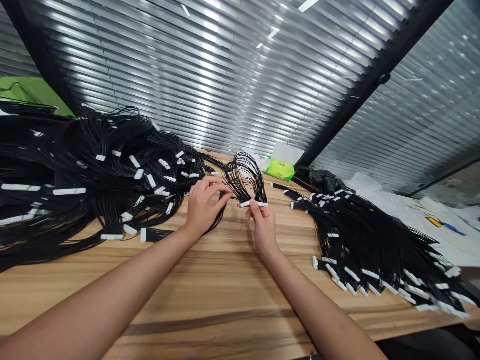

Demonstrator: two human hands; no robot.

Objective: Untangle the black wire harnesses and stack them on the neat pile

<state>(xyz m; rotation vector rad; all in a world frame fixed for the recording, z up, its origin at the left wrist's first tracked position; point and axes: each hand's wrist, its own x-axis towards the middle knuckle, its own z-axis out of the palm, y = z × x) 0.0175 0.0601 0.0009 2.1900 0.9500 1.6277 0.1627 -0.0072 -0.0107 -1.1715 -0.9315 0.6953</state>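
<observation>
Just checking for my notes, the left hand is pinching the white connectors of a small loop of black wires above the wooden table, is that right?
Not quite: the head view shows that the right hand, not the left, pinches the white connectors of the small loop of black wires above the wooden table. The left hand is curled beside the loop.

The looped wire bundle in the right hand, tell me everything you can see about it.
This wire bundle is many thin, black, insulated-looking wires arching up in a tall, narrow loop. Its lower end meets flat white plastic-looking connectors, held level and pinched by the right hand. It hangs above the wooden table. The left hand sits close beside the loop; whether it touches is hard to tell.
</observation>
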